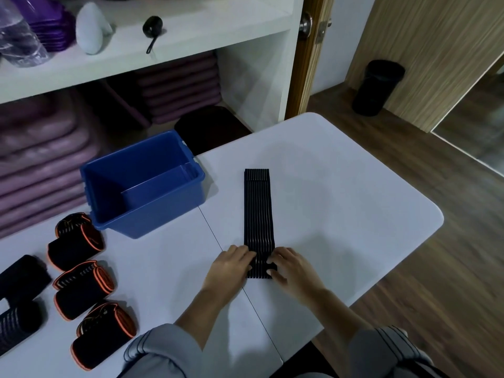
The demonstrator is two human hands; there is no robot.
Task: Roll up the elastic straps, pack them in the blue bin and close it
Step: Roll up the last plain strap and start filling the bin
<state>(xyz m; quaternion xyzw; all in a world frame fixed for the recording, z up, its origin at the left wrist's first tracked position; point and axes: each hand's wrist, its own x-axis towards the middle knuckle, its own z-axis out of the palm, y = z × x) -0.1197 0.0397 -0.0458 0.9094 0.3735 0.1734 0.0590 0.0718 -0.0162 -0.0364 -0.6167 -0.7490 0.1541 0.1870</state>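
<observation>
Rolled straps (79, 268) are sitting at 9 o'clock, and the blue bin (152, 222) is standing open at 11. Left hand (231, 266) and right hand (289, 266) are both pinching the near end of the striped strap (257, 214), which is lying flat toward 12. I'd be keeping the edges lined up and that first turn tight. The white bench (341, 186) is looking smooth, with wood floor (409, 309) running off at 3.
</observation>
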